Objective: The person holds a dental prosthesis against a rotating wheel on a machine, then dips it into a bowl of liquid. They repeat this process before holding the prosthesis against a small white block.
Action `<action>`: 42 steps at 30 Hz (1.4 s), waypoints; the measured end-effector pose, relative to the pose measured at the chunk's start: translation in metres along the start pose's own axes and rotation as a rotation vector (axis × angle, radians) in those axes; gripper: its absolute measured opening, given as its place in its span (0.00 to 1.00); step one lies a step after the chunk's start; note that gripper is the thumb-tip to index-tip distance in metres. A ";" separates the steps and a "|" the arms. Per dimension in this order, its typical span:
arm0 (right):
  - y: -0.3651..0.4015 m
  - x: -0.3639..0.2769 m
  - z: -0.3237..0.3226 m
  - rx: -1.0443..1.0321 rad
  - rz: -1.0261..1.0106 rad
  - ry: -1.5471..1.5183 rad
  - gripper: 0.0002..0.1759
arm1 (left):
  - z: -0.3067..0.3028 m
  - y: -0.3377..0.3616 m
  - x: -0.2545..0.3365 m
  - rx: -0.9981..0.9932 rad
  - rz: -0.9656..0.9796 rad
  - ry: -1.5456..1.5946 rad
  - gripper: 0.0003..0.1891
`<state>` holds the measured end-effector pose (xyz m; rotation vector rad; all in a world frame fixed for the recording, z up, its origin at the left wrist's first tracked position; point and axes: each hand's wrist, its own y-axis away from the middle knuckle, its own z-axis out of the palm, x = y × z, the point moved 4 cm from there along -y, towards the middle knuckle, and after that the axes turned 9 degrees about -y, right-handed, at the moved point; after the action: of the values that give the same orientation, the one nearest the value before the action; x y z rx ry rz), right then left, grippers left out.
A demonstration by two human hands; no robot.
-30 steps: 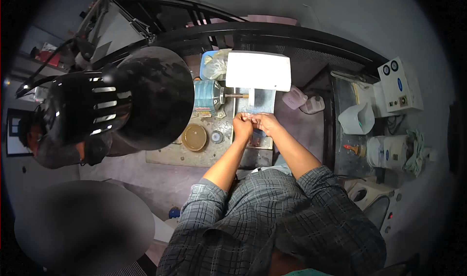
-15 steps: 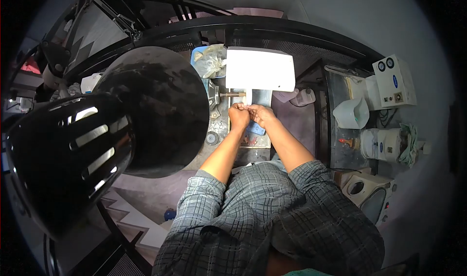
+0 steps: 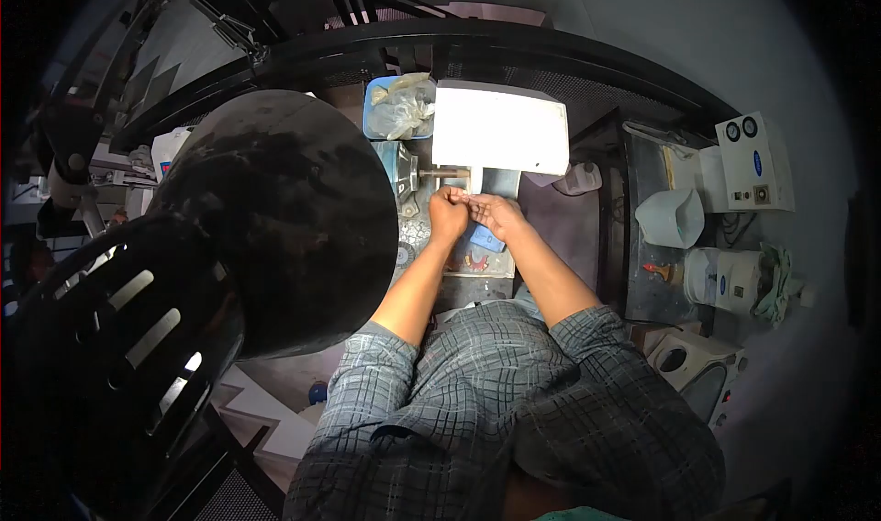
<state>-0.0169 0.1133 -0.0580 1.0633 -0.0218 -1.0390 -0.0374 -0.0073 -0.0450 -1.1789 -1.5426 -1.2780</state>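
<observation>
My left hand point(image 3: 448, 216) is closed in a pinch just below a white wheel point(image 3: 475, 180) on a lathe shaft point(image 3: 443, 173). Beside it, fingertips meeting the left ones, my right hand point(image 3: 497, 216) is pinched too. Whatever sits between the fingertips is tiny and mostly hidden; I cannot tell what it is. The shaft runs out of a blue-grey motor point(image 3: 404, 168) on the left. Over the wheel spreads a brightly lit white hood point(image 3: 500, 126). A blue block-like object point(image 3: 486, 238) lies under my right hand, with small red pieces point(image 3: 476, 262) nearer me.
A large black lamp shade point(image 3: 284, 218) fills the left side. Behind the motor, a blue basket point(image 3: 371, 128) holds plastic bags point(image 3: 402, 108). On the right bench stand a translucent jug point(image 3: 670, 218), a white machine with two gauges point(image 3: 754, 165) and a red-tipped brush point(image 3: 657, 269).
The view has shifted slightly, so the bench sits a little further right and the lamp looks larger. Both hands stay together below the wheel, the left one turned slightly more upright.
</observation>
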 end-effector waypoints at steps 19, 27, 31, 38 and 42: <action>0.016 -0.011 0.002 0.037 -0.084 0.133 0.06 | -0.001 -0.001 0.015 -0.205 -0.250 0.156 0.02; 0.019 -0.009 0.003 0.075 -0.054 0.114 0.07 | 0.000 -0.008 0.010 -0.289 -0.336 0.175 0.02; 0.027 -0.014 0.008 0.070 -0.091 0.158 0.07 | 0.000 -0.003 0.008 -0.275 -0.365 0.217 0.01; 0.033 -0.021 0.019 0.094 -0.271 0.347 0.07 | 0.004 0.006 0.004 -0.198 -0.199 0.320 0.02; 0.030 -0.017 0.017 0.120 -0.243 0.331 0.08 | 0.005 0.005 -0.002 -0.126 -0.138 0.287 0.02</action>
<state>-0.0140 0.1162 -0.0200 1.3613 0.3233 -1.0766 -0.0324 -0.0025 -0.0468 -0.9290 -1.3663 -1.5807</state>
